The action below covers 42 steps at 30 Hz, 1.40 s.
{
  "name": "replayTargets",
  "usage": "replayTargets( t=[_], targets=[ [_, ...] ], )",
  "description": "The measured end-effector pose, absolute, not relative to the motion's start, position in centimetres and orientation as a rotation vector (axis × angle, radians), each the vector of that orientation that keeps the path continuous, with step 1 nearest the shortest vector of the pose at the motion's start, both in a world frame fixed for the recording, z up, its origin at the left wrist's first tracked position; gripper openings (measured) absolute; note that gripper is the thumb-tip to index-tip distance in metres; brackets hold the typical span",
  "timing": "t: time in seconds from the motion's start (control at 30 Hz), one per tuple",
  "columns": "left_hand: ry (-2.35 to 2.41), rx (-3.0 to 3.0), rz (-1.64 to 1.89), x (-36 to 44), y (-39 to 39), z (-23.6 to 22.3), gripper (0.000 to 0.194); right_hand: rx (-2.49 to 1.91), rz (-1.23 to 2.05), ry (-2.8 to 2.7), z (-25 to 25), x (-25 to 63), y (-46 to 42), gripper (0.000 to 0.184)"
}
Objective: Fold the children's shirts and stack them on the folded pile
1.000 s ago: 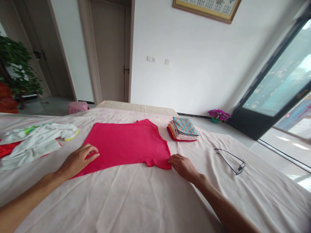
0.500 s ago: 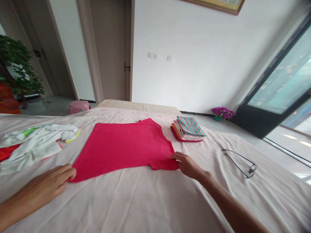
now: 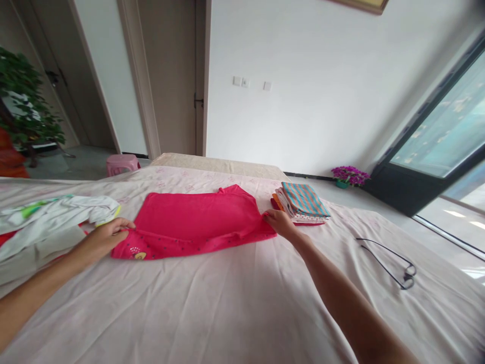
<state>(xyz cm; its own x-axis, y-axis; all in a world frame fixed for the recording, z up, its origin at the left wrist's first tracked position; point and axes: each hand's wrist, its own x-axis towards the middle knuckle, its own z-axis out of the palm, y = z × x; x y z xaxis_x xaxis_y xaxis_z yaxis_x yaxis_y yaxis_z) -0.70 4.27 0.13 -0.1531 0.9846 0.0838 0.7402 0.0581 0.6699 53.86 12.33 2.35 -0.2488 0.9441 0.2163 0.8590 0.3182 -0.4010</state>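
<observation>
At nine o'clock on the red shirt, left hand pinching its end; at three, right hand pinching too; unequal tension could skew the half-made fold

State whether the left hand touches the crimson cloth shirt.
Touching: the head view shows the left hand pinching the crimson cloth shirt at its folded edge.

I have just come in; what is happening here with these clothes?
A person's left hand and right hand hold the near side of a red shirt, one at each end. This side is partly folded over, showing a dotted print. A stack of folded cloth stands beyond the right hand; loose white clothing lies near the left.
</observation>
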Motion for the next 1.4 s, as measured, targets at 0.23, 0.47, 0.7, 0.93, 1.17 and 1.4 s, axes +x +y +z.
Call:
replayTargets(
  t=[0.23, 0.47, 0.7, 0.93, 1.17, 1.4],
  targets=[
    [1.982, 1.490, 0.846, -1.5, 5.9, -2.4, 0.065, -1.845, 0.177, -1.947, -0.1, 53.9, 14.8, 0.032],
    [2.106, 2.248, 0.668, -2.5, 0.2, -2.0, 0.051, -1.556, -0.024, -2.252, 0.8, 55.2, 8.3, 0.024],
    [1.967, 2.756, 0.333, -0.5, -1.6, -1.3, 0.029, -1.486, -0.214, -2.607, 0.8, 53.4, 7.5, 0.026],
    [1.982, 2.800, 0.339, -0.3, -0.7, 0.5, 0.025, -1.464, -0.336, -2.544, 1.9, 53.6, 6.6, 0.028],
    [1.950, 2.677, 0.353, -3.0, -3.8, -0.6, 0.024, -1.409, -0.048, -2.634, 3.3, 54.9, -0.3, 0.030],
    [1.768, 2.539, 0.473, 7.4, -2.5, 2.6, 0.038, -1.789, 0.117, -2.266, 4.1, 53.3, 3.7, 0.026]
  ],
)
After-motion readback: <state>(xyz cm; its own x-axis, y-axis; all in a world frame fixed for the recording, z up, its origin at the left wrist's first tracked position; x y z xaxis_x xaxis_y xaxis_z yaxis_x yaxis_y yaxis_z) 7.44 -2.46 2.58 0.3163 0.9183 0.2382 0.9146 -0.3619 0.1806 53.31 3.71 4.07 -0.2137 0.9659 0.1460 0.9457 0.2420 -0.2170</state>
